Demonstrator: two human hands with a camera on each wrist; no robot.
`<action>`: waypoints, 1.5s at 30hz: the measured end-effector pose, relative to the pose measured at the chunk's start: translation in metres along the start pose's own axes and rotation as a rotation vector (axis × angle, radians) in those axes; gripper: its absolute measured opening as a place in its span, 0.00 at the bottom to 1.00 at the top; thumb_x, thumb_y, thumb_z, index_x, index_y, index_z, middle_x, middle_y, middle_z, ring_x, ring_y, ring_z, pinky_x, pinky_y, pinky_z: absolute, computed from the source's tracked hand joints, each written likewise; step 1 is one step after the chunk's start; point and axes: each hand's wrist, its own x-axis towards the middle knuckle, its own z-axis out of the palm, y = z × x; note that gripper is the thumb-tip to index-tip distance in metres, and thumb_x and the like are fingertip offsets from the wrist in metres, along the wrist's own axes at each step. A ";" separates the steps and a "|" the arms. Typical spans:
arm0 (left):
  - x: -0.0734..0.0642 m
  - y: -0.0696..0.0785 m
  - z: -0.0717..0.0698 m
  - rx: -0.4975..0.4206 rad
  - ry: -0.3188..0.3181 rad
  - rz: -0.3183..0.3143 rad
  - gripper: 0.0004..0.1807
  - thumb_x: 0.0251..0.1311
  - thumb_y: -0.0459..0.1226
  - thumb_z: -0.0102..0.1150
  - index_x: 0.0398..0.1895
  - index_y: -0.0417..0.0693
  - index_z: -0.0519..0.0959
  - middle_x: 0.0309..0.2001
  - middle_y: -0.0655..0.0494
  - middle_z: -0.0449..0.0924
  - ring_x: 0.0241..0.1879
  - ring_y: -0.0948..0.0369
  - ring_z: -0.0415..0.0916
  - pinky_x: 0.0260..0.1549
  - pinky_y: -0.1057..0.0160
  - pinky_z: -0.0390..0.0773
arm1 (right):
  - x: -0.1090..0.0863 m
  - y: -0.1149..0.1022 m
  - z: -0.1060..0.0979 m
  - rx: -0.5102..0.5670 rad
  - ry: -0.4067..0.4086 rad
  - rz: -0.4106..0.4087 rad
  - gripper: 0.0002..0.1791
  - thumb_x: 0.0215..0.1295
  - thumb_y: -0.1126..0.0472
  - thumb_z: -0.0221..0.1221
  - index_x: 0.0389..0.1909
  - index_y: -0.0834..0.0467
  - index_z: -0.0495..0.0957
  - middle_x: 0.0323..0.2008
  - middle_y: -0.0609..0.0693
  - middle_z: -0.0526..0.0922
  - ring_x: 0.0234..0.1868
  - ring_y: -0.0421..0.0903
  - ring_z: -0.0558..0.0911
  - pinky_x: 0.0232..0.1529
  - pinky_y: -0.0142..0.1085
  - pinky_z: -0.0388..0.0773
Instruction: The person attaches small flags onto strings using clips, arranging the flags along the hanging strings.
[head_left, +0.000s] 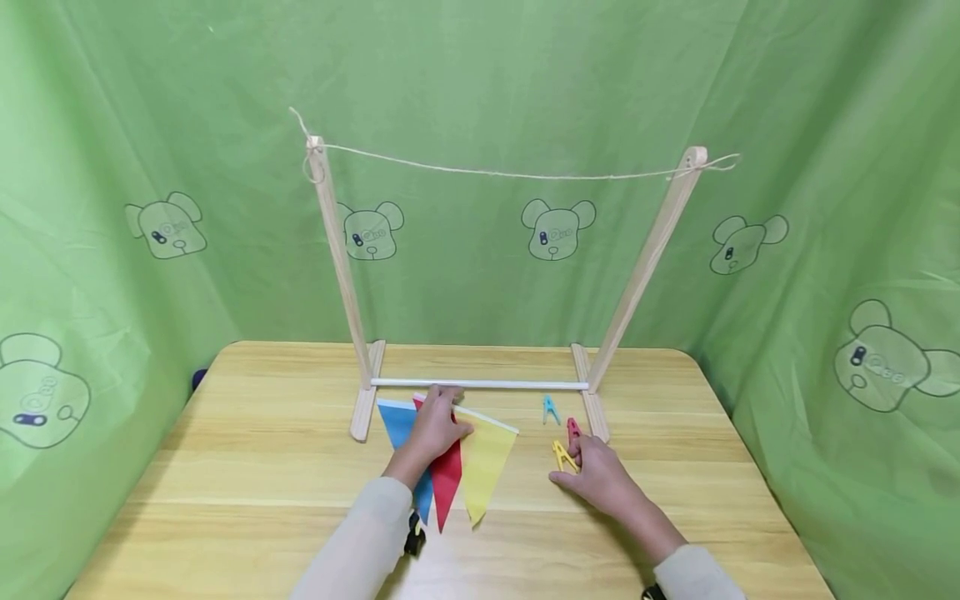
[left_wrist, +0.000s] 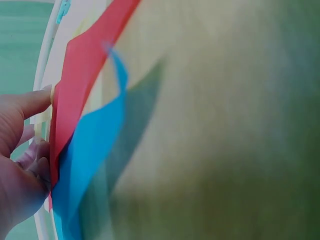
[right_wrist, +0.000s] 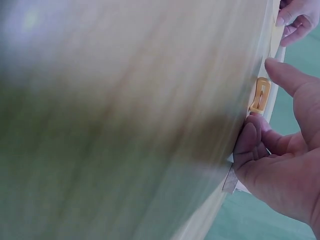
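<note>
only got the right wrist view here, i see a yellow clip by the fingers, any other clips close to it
Observer: Yes, the head view shows a red clip right beside the yellow clip.

Operator: ok and the other hand at the top edge, what is it touching

Observer: In the left wrist view, the left hand is touching a red flag.

Operator: anything up above the table i cant see

Observer: Yes, a string runs between two wooden posts.
</note>
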 end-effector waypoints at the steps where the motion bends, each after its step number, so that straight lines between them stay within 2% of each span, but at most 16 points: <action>1: 0.000 0.000 0.000 0.004 -0.001 0.002 0.34 0.53 0.36 0.79 0.65 0.43 0.77 0.56 0.44 0.72 0.38 0.56 0.74 0.44 0.58 0.80 | 0.000 0.000 0.000 0.000 0.001 -0.002 0.25 0.53 0.54 0.78 0.39 0.62 0.74 0.34 0.52 0.73 0.34 0.45 0.70 0.33 0.33 0.69; 11: -0.001 0.000 0.001 0.022 0.009 0.002 0.19 0.52 0.37 0.80 0.44 0.44 0.82 0.46 0.48 0.69 0.35 0.58 0.72 0.39 0.61 0.79 | 0.000 0.002 0.000 -0.010 0.014 -0.022 0.22 0.54 0.58 0.77 0.37 0.61 0.74 0.30 0.50 0.71 0.30 0.44 0.68 0.28 0.32 0.66; 17: 0.000 0.001 0.000 0.050 -0.012 0.005 0.16 0.54 0.37 0.79 0.42 0.42 0.82 0.41 0.50 0.71 0.32 0.59 0.71 0.35 0.62 0.77 | 0.000 0.002 -0.001 -0.011 0.013 -0.014 0.20 0.55 0.60 0.77 0.37 0.61 0.75 0.30 0.50 0.71 0.30 0.44 0.69 0.28 0.33 0.66; 24: 0.000 0.001 -0.001 0.054 -0.026 0.025 0.14 0.55 0.37 0.78 0.38 0.44 0.81 0.37 0.52 0.75 0.33 0.59 0.71 0.36 0.61 0.77 | -0.001 0.000 -0.004 0.005 0.002 -0.007 0.19 0.55 0.60 0.77 0.36 0.60 0.74 0.29 0.49 0.71 0.30 0.44 0.69 0.28 0.32 0.66; 33: -0.003 -0.002 -0.001 -0.016 0.005 0.044 0.09 0.57 0.34 0.75 0.34 0.46 0.82 0.34 0.54 0.79 0.33 0.60 0.72 0.31 0.63 0.77 | -0.001 0.000 -0.001 0.005 0.017 -0.012 0.19 0.55 0.61 0.76 0.35 0.59 0.74 0.28 0.49 0.71 0.30 0.44 0.68 0.28 0.31 0.66; 39: -0.003 -0.001 -0.002 -0.029 0.011 0.047 0.07 0.58 0.34 0.74 0.32 0.47 0.82 0.31 0.56 0.80 0.30 0.61 0.73 0.30 0.64 0.76 | -0.002 -0.001 -0.001 0.001 0.014 -0.005 0.19 0.55 0.61 0.76 0.35 0.60 0.74 0.29 0.50 0.71 0.30 0.44 0.68 0.28 0.31 0.65; 45: -0.003 -0.001 -0.002 -0.063 0.009 0.025 0.07 0.59 0.34 0.73 0.30 0.49 0.81 0.28 0.58 0.80 0.27 0.62 0.72 0.28 0.65 0.75 | -0.004 -0.002 -0.003 -0.004 0.011 -0.007 0.19 0.55 0.62 0.77 0.35 0.60 0.74 0.29 0.50 0.71 0.30 0.44 0.68 0.28 0.32 0.65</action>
